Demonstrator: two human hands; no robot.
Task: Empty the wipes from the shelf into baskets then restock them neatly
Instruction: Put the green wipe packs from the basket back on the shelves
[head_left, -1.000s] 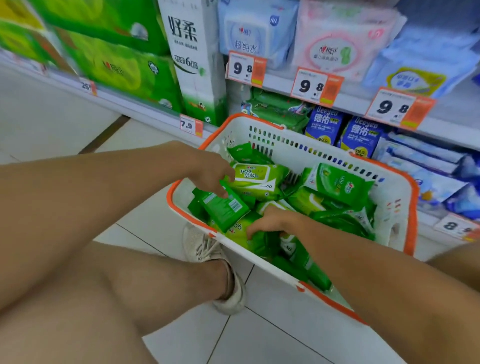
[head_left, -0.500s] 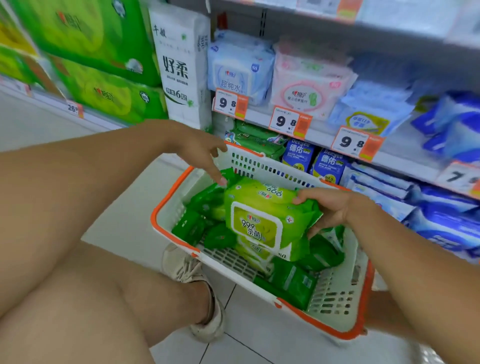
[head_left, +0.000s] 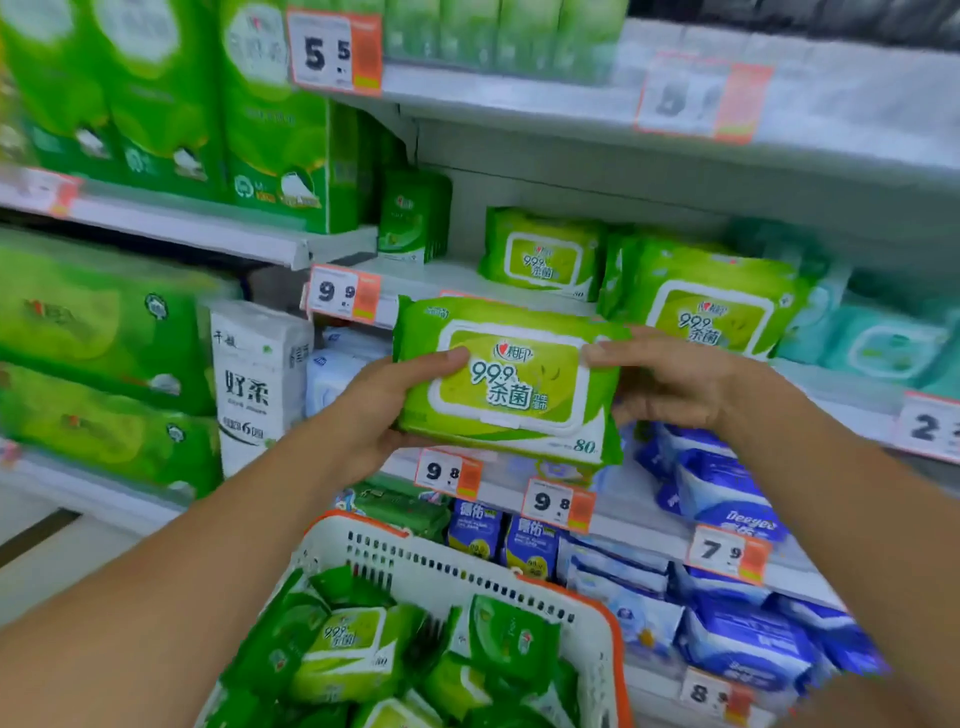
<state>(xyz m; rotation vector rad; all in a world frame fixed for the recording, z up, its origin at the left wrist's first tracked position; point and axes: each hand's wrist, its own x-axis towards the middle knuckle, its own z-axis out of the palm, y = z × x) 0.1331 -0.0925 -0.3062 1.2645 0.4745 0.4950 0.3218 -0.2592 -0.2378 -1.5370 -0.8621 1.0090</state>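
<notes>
You hold one pack of wipes (head_left: 506, 382) up in front of the shelf (head_left: 467, 280), between both hands. It is a soft bright green pack with a lighter yellow-green flip lid outlined in white, white lettering that reads 99.9, and an 80 printed at its lower right corner. The pack's printed face looks toward you and the text reads upright. Its long axis runs left to right, with the right end tilted slightly lower than the left.

Your left hand (head_left: 382, 410) grips the left end, thumb laid across the front near the lid and the fingers curled behind and under. Your right hand (head_left: 670, 382) grips the right end, thumb on the front at the lid's upper right corner, the other fingers wrapped round the back.

The pack hangs just in front of the shelf edge, beside the 9.9 price tag (head_left: 344, 293). On the shelf behind it two more packs of the same kind (head_left: 543, 254) stand facing out to the right, and a narrow dark green pack (head_left: 413, 215) stands at the far left of that shelf.

Below your arms, near you, the white basket (head_left: 467, 566) with an orange rim holds a loose heap of green packs (head_left: 363, 654) lying at mixed angles.
</notes>
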